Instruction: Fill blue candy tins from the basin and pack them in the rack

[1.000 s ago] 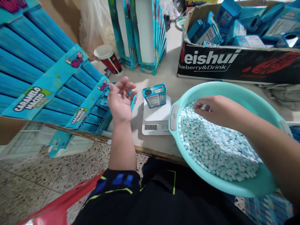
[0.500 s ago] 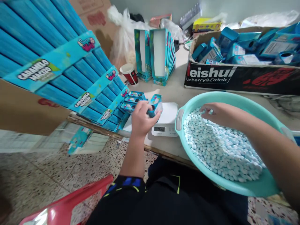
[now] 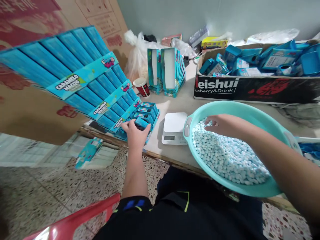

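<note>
My left hand (image 3: 136, 132) grips a small blue box (image 3: 142, 124) at the near end of a tray, beside other small boxes (image 3: 145, 116) lying in a row. My right hand (image 3: 217, 123) rests, fingers bent, at the left part of a turquoise basin (image 3: 240, 106) over pale blue candies (image 3: 225, 153); its fingertips touch the candies, and what they hold is too small to make out. Between the hands stands a white scale (image 3: 175, 122) with nothing on its plate. Stacked blue display trays full of boxes (image 3: 82, 76) lean at the left.
A black carton (image 3: 217, 88) of blue boxes stands behind the basin. A paper cup (image 3: 142, 87), nested upright trays (image 3: 170, 71) and a plastic bag (image 3: 137, 60) are at the back. A red chair (image 3: 75, 216) is at the lower left, beside the table edge (image 3: 160, 156).
My left hand has moved left with the small box, from beside the scale to the tray. My right hand stays over the candies. The view has shifted slightly.
</note>
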The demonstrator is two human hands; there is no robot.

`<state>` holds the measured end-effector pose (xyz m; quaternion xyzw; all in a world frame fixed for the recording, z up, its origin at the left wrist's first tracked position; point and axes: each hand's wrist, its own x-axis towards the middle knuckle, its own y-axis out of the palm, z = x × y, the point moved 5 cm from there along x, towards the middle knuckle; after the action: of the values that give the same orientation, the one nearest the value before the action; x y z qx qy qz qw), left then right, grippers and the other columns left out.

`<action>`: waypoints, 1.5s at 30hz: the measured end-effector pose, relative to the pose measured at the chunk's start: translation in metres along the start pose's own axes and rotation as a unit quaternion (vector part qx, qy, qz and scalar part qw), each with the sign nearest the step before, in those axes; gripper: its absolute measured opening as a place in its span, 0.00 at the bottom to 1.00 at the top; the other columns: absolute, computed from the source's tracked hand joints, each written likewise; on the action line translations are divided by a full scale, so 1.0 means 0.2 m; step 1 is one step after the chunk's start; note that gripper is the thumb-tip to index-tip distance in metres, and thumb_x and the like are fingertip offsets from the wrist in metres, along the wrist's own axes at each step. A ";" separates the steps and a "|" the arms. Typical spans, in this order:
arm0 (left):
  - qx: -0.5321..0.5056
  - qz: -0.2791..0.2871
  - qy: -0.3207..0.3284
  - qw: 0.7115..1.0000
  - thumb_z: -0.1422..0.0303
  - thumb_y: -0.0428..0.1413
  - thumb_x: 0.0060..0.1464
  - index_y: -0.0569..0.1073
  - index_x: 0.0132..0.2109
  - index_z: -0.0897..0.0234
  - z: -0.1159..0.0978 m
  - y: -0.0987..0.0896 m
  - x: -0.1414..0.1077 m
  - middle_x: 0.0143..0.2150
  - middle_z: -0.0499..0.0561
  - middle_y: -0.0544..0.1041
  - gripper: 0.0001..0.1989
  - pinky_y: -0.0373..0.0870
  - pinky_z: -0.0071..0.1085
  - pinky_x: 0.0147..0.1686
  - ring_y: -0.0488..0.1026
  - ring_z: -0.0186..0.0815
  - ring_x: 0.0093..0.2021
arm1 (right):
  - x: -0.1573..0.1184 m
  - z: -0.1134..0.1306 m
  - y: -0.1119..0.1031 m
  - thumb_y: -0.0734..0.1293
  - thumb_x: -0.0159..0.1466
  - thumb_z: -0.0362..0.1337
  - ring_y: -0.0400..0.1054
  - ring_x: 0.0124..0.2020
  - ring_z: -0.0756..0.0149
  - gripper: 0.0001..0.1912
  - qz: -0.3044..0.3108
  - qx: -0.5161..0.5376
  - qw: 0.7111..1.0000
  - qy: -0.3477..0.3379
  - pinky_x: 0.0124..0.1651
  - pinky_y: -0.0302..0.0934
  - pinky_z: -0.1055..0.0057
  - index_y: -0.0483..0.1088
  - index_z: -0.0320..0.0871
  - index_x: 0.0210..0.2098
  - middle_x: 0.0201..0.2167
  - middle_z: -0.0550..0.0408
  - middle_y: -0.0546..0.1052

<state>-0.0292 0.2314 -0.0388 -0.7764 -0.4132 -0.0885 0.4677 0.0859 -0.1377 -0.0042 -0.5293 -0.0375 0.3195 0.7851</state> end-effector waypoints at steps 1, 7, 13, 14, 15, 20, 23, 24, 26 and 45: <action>-0.003 0.010 0.010 1.000 0.61 0.70 0.44 0.69 0.51 0.63 0.01 0.01 -0.01 0.57 0.63 0.60 0.29 0.71 0.53 0.59 0.68 0.52 0.57 | 0.00 0.00 0.00 0.66 0.66 0.45 0.73 0.35 0.55 0.16 0.001 0.001 1.000 0.000 0.35 0.59 0.63 0.77 0.46 0.48 0.40 0.46 0.82; 0.024 0.047 0.134 0.990 0.67 0.64 0.55 0.74 0.50 0.63 0.02 0.04 -0.06 0.51 0.60 0.64 0.16 0.71 0.46 0.58 0.71 0.49 0.54 | 0.01 0.00 0.02 0.64 0.68 0.46 0.74 0.38 0.54 0.19 0.036 -0.021 0.999 0.001 0.37 0.60 0.62 0.75 0.44 0.53 0.43 0.46 0.82; -0.008 0.038 0.061 0.997 0.63 0.69 0.50 0.64 0.62 0.62 0.11 0.10 -0.10 0.51 0.58 0.70 0.36 0.76 0.41 0.51 0.75 0.41 0.45 | 0.02 -0.03 0.05 0.63 0.68 0.49 0.75 0.37 0.56 0.20 0.045 -0.047 0.998 -0.021 0.35 0.60 0.65 0.76 0.47 0.53 0.44 0.49 0.82; -0.005 0.029 0.031 0.999 0.62 0.71 0.47 0.61 0.63 0.62 0.12 0.10 -0.11 0.51 0.58 0.71 0.41 0.76 0.42 0.52 0.76 0.42 0.45 | 0.02 -0.03 0.05 0.63 0.68 0.49 0.75 0.38 0.56 0.21 0.046 -0.047 0.998 -0.022 0.36 0.61 0.65 0.76 0.47 0.54 0.44 0.49 0.82; 0.002 0.022 -0.001 1.000 0.61 0.72 0.46 0.59 0.63 0.62 0.14 0.10 -0.11 0.51 0.58 0.73 0.43 0.76 0.43 0.52 0.76 0.44 0.46 | 0.01 -0.02 0.04 0.63 0.69 0.49 0.75 0.38 0.56 0.21 0.047 -0.048 0.998 -0.022 0.36 0.61 0.65 0.76 0.47 0.54 0.45 0.49 0.82; 0.020 -0.025 0.026 0.999 0.59 0.70 0.48 0.59 0.63 0.66 0.12 0.07 -0.12 0.61 0.68 0.67 0.42 0.73 0.47 0.58 0.71 0.52 0.61 | 0.00 0.00 0.03 0.62 0.69 0.50 0.75 0.41 0.54 0.22 0.047 -0.044 0.998 -0.026 0.38 0.62 0.64 0.75 0.46 0.55 0.48 0.48 0.81; 0.058 -0.030 0.093 0.993 0.58 0.68 0.52 0.62 0.65 0.67 0.07 0.05 -0.11 0.68 0.70 0.59 0.39 0.64 0.49 0.67 0.59 0.56 0.71 | 0.00 0.00 0.04 0.61 0.69 0.49 0.76 0.41 0.54 0.21 0.051 -0.043 0.997 -0.028 0.38 0.62 0.64 0.76 0.47 0.54 0.49 0.47 0.81; 0.069 -0.030 0.090 0.993 0.57 0.67 0.54 0.64 0.65 0.67 0.06 0.05 -0.10 0.68 0.70 0.59 0.37 0.63 0.49 0.68 0.60 0.56 0.71 | 0.00 0.00 0.04 0.61 0.69 0.50 0.76 0.42 0.53 0.21 0.052 -0.044 0.997 -0.027 0.38 0.62 0.64 0.76 0.47 0.54 0.48 0.47 0.81; 0.079 -0.033 0.064 0.994 0.56 0.66 0.55 0.66 0.63 0.68 0.06 0.04 -0.09 0.66 0.69 0.61 0.35 0.65 0.48 0.67 0.63 0.55 0.69 | 0.00 0.00 0.04 0.61 0.70 0.50 0.76 0.42 0.53 0.21 0.051 -0.046 0.997 -0.025 0.38 0.63 0.63 0.76 0.47 0.54 0.48 0.48 0.81; 0.244 0.210 -0.010 0.947 0.56 0.55 0.63 0.77 0.44 0.62 0.09 0.13 -0.11 0.47 0.59 0.82 0.14 0.70 0.40 0.51 0.79 0.50 0.50 | -0.02 0.03 0.04 0.61 0.70 0.49 0.76 0.45 0.51 0.21 0.073 -0.050 0.995 -0.036 0.41 0.65 0.60 0.75 0.47 0.55 0.48 0.49 0.82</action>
<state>-0.0301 0.2278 -0.0777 -0.7083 -0.2546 0.1234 0.6467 0.0767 -0.1326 -0.0069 -0.5576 -0.0432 0.3928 0.7300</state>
